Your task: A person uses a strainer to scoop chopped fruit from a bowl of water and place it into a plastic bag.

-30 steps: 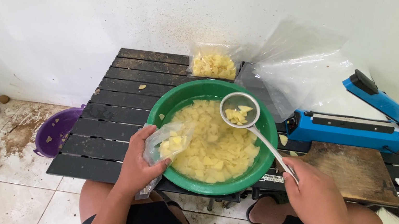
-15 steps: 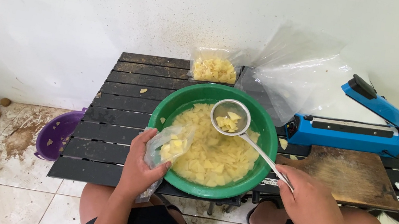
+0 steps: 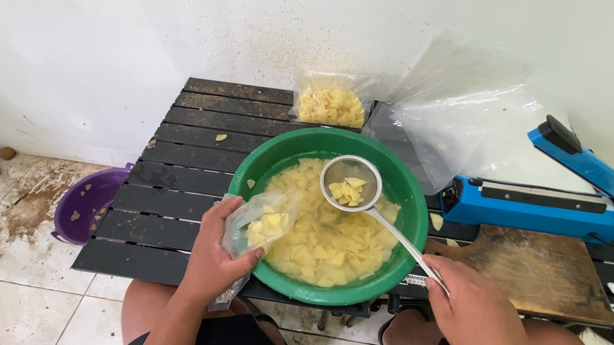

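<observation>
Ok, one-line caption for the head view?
Right hand lifts strainer above green basin; left hand holds plastic bag.

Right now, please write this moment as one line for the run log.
left hand: holds small plastic bag | right hand: holds strainer with potato pieces above green bowl

Looking steeply down from head height, facing the white wall (image 3: 103, 20), hovering close over the slatted black bench (image 3: 184, 178) and green basin (image 3: 259, 165).

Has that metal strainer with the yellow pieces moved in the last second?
Yes. The strainer has drifted left over the green basin, from near its right rim toward its middle, held by the right hand.
</observation>
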